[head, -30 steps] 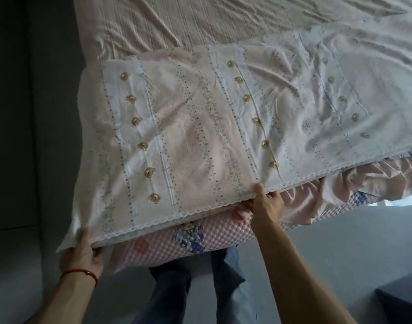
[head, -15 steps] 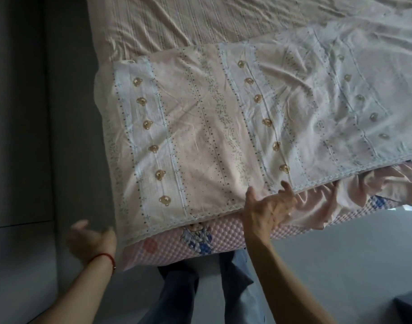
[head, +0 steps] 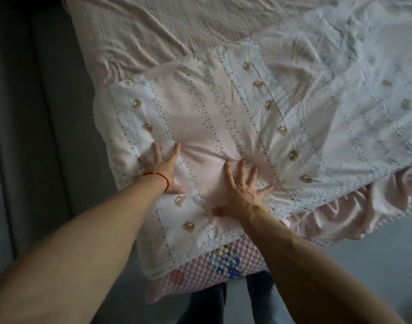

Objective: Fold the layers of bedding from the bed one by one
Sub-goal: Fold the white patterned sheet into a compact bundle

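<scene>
Both grips flat and splayed, nothing clasped: my left hand (head: 161,168) and right hand (head: 241,190) press palms-down on the folded quilt (head: 223,127), fingers straight and spread. Left one sits near the quilt's left edge, on the white bear-print strip; red string bracelet (head: 161,180) on that wrist. Right one is just beside it, toward the quilt's middle, on the pink panel. Fabric puckers into creases between the two hands and radiates out from the fingertips.

Quilt lies across the near end of the bed, its lace-trimmed near edge overhanging the corner. Beyond the quilt, the striped beige sheet (head: 177,31) covers the rest of the bed, wrinkled. Under the quilt's near edge, a pink ruffled layer (head: 340,218) pokes out to the right, and below that a pink bubble-textured pad (head: 195,274) with a blue floral print. My jeans (head: 205,305) show directly below the quilt corner, on grey floor (head: 375,253).
</scene>
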`<action>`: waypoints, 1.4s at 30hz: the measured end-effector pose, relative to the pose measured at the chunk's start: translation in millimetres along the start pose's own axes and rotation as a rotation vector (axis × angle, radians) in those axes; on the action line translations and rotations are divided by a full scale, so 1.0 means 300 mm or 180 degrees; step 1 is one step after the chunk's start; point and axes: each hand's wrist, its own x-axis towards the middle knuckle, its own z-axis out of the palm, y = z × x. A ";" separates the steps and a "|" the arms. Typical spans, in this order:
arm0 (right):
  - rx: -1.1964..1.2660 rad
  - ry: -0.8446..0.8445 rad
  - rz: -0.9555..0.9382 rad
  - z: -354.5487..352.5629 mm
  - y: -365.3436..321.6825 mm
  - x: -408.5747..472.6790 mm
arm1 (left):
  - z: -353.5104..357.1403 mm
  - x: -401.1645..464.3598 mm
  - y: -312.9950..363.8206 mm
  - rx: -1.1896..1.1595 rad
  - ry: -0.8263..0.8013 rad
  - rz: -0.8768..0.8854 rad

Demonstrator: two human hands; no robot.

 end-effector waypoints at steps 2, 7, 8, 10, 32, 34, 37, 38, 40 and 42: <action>0.0071 -0.0104 0.0091 -0.007 -0.017 0.017 | -0.004 0.001 0.034 0.0034 0.0008 -0.0047; 0.0176 -0.0189 0.0291 0.006 -0.042 0.036 | 0.001 0.009 0.088 0.0088 0.0012 -0.0291; 0.0166 -0.0158 0.0295 0.014 -0.045 0.043 | -0.002 0.015 0.093 0.0129 0.0032 -0.0311; 0.0090 -0.0080 0.0287 0.011 -0.047 0.042 | 0.001 0.016 0.109 0.0198 0.0094 -0.0347; 0.0276 0.0191 0.1000 -0.003 -0.156 0.078 | 0.122 0.185 0.113 -0.0237 0.1298 -0.0162; 0.0236 0.0356 0.1043 0.018 -0.163 0.068 | 0.131 0.175 0.112 -0.0109 0.1256 -0.0279; 0.0173 0.0697 0.1089 0.029 -0.178 0.054 | 0.159 0.181 0.100 -0.0067 0.1036 -0.0278; 0.0216 0.0852 0.1097 0.033 -0.185 0.050 | 0.155 0.187 0.099 -0.0090 0.1023 -0.0235; 0.0288 0.1273 0.1277 0.064 -0.226 0.021 | 0.176 0.206 0.094 -0.0118 0.1083 -0.0179; 0.0590 0.1550 0.1743 0.135 -0.337 -0.042 | 0.165 0.181 0.091 -0.0079 0.1087 -0.0178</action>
